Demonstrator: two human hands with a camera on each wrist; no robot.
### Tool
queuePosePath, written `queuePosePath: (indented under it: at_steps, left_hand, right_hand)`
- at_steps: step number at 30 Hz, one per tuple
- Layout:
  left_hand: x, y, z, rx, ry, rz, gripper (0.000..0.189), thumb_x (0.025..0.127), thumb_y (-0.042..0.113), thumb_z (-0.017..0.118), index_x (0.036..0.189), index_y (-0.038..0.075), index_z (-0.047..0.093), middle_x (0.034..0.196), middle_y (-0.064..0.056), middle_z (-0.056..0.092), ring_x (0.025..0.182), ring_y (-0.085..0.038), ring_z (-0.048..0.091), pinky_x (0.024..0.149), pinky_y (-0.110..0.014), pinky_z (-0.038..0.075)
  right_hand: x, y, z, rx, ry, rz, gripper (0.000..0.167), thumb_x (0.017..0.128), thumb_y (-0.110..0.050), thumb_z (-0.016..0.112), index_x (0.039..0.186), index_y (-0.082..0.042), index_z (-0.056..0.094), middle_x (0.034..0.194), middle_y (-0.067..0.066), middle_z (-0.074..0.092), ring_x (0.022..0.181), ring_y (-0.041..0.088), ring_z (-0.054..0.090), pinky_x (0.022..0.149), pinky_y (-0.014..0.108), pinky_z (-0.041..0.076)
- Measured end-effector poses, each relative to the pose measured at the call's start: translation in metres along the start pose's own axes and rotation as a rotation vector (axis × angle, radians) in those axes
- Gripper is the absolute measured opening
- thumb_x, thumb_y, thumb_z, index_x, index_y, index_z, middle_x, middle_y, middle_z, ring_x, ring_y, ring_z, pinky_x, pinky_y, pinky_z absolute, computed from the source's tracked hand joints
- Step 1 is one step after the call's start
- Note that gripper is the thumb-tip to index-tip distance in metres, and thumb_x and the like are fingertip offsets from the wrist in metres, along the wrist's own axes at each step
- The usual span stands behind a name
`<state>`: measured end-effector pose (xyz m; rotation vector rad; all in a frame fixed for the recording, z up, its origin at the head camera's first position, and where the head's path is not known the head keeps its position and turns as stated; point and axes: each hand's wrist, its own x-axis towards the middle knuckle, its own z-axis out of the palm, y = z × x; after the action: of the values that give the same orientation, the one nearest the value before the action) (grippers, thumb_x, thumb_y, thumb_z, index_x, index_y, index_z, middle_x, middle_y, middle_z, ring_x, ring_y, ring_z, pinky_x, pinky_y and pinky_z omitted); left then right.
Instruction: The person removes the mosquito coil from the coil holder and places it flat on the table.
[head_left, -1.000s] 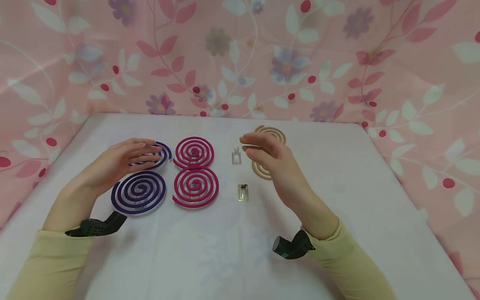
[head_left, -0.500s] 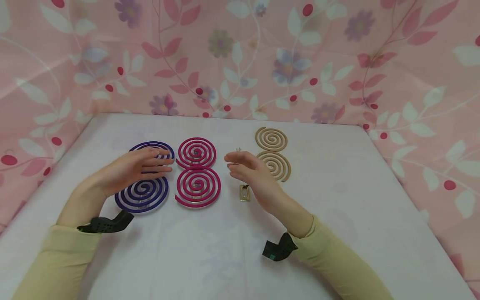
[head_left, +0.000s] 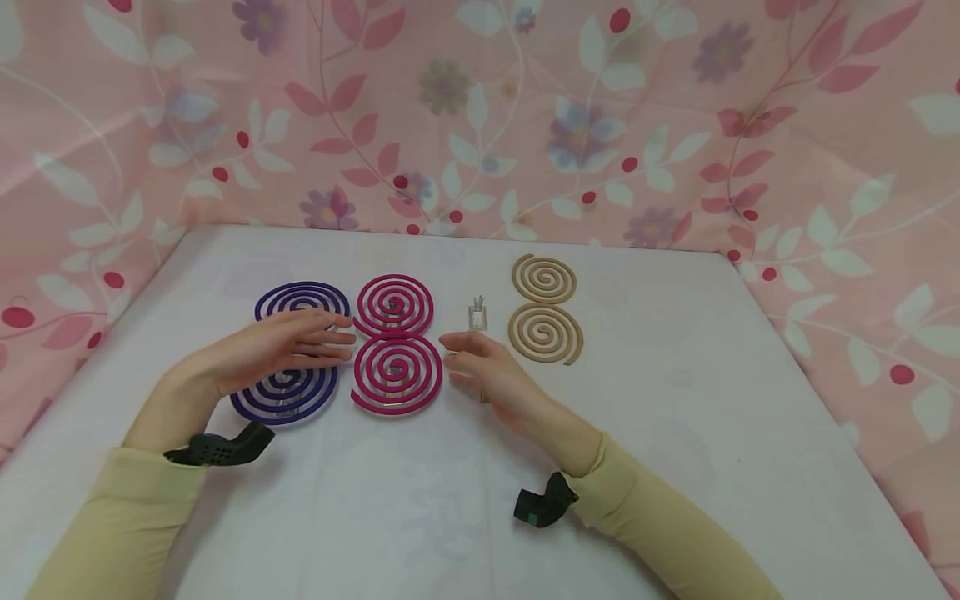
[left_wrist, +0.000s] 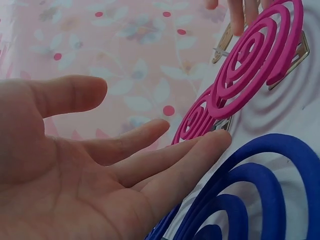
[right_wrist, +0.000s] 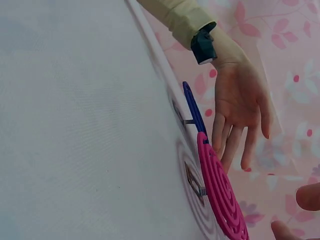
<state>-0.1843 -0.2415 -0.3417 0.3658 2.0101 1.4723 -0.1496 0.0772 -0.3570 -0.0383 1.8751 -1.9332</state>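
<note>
The near pink coil [head_left: 397, 373] lay on the left half of the bench [head_left: 390, 500], its far edge meeting the far pink coil [head_left: 393, 305] behind it. In the right wrist view, a pink coil stood raised above the white surface on a metal stand [right_wrist: 202, 191]. The right hand [head_left: 487, 371] was just beside the right edge of the near pink coil; its fingers were bent loosely and held nothing, and whether the fingertips touched the rim could not be told.

The left hand [head_left: 273, 350] was above the near blue coil [head_left: 287, 379] and the far blue coil [head_left: 303, 297], partly covering both. Its fingers were extended and slightly apart, with the thumb well away from them; nothing was clamped between them. Contact with the blue coils could not be judged.

To the right, the far tan coil [head_left: 544, 279] and the near tan coil [head_left: 545, 332] lay one behind the other. A silvery stand [head_left: 477, 317] stood between the pink and tan groups, and a gold-coloured piece [head_left: 485, 397] was mostly hidden by the right hand. Floral cloth [head_left: 480, 125] rose behind the bench.
</note>
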Motion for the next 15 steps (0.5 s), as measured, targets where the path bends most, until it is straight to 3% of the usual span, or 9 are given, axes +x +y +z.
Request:
queuePosePath:
  at_steps: [7,15]
  left_hand:
    - [0.0029,-0.0002,0.0046,-0.003,-0.044,-0.003,0.063,0.107,0.043,0.038,0.154,0.000,0.030,0.156,-0.024,0.038,0.137,-0.038,0.048,0.106,-0.034,0.048]
    - [0.0027,-0.0003,0.0095,-0.006,-0.049,-0.030,0.064,0.107,0.044,0.038,0.154,0.002,0.029,0.157,-0.024,0.035,0.137,-0.041,0.047,0.108,-0.040,0.046]
  right_hand:
    - [0.0026,0.0063,0.0023,0.078,-0.050,-0.009,0.039,0.097,-0.007,0.052,0.134,0.006,0.053,0.135,0.020,0.055,0.116,0.025,0.058,0.109,0.049,0.045]
    - [0.0025,0.0095,0.0024,0.080,-0.113,0.001,0.041,0.097,-0.008,0.053,0.135,0.008,0.051,0.132,0.020,0.055,0.115,0.026,0.059,0.105,0.049,0.049]
